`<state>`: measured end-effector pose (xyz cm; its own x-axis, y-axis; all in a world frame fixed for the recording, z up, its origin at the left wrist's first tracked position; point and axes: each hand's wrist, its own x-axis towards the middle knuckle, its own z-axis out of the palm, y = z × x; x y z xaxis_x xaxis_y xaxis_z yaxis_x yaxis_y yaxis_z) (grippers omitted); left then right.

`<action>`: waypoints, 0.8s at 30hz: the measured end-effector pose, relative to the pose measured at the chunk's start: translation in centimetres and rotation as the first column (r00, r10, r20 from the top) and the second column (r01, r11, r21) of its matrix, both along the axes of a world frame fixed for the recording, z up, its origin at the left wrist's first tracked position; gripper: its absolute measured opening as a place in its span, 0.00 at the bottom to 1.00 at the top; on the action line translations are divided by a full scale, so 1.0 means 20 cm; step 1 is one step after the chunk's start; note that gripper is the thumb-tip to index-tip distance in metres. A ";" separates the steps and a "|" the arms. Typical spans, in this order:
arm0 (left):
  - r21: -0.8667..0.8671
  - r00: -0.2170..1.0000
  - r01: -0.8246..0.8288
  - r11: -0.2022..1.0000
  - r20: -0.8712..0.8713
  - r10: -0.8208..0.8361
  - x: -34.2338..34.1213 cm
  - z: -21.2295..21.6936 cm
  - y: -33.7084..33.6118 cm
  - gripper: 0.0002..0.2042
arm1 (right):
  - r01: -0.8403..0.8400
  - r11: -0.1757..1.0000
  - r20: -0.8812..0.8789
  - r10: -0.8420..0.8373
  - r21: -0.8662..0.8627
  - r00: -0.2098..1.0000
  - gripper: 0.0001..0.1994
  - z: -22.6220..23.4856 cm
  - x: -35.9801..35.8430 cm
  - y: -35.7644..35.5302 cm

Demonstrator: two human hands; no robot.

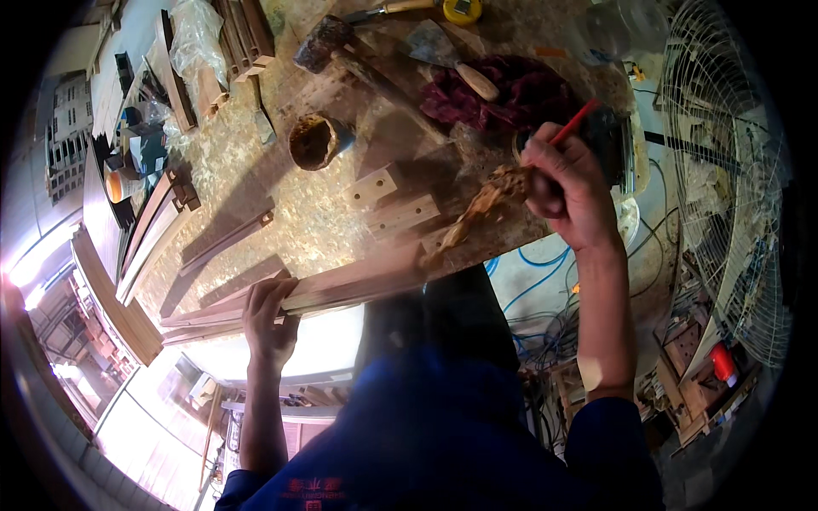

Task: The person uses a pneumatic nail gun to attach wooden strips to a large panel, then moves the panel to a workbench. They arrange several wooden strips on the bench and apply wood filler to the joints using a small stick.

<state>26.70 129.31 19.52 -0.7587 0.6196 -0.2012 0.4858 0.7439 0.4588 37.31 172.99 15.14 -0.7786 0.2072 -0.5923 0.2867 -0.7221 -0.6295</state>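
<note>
Hands are seen from above in the head view, both at the near edge of a cluttered workbench (256,170). The left hand (271,319) is laid over a long wooden strip (341,285) at the bench edge, fingers curled down onto its top face and thumb below, so the strip is pinned rather than fully enclosed. The right hand (567,183) is closed tightly around a brush with a red handle (573,123); the handle sticks up and away past the knuckles, while its brown, glue-laden bristles (490,196) are pointed down-left toward the far end of the strip, blurred by motion. Just behind the brush, two short drilled wooden blocks (388,200) are lying. Further back, a small round pot (313,140), a mallet (328,43), a scraper (447,55) and a dark red rag (511,94) are spread.
</note>
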 end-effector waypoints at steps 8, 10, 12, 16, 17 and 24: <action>-0.056 1.000 -0.016 0.998 -0.017 0.015 -0.02 0.04 -0.01 0.21 | 0.017 0.999 -0.051 -0.019 -0.044 0.998 0.09 -0.06 0.00 -0.07; -0.056 1.000 -0.031 0.998 -0.005 0.030 -0.01 0.04 -0.03 0.20 | 0.048 0.999 -0.002 -0.048 0.014 0.999 0.10 -0.08 0.00 -0.06; -0.042 0.999 -0.037 0.998 0.004 0.037 -0.02 0.05 -0.03 0.20 | 0.079 0.997 -0.001 -0.079 0.012 0.997 0.10 -0.08 0.02 -0.06; -0.007 1.000 -0.022 1.000 0.000 0.022 -0.02 0.06 -0.02 0.21 | 0.140 0.989 -0.009 -0.140 0.047 0.990 0.10 -0.05 0.05 -0.10; 0.000 1.000 -0.009 1.000 -0.003 0.009 -0.03 0.06 -0.01 0.21 | 0.160 0.982 0.011 -0.162 0.099 0.987 0.10 -0.05 0.06 -0.12; -0.005 0.986 0.051 0.999 0.158 -0.050 -0.15 0.03 -0.03 0.18 | 0.393 0.911 -0.081 -0.385 0.124 0.919 0.06 0.01 0.23 -0.12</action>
<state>23.70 128.73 20.15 -0.6849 0.6537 -0.3217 0.4446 0.7248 0.5262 41.96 170.53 15.28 -0.6500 0.5751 -0.4967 -0.0365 -0.6765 -0.7355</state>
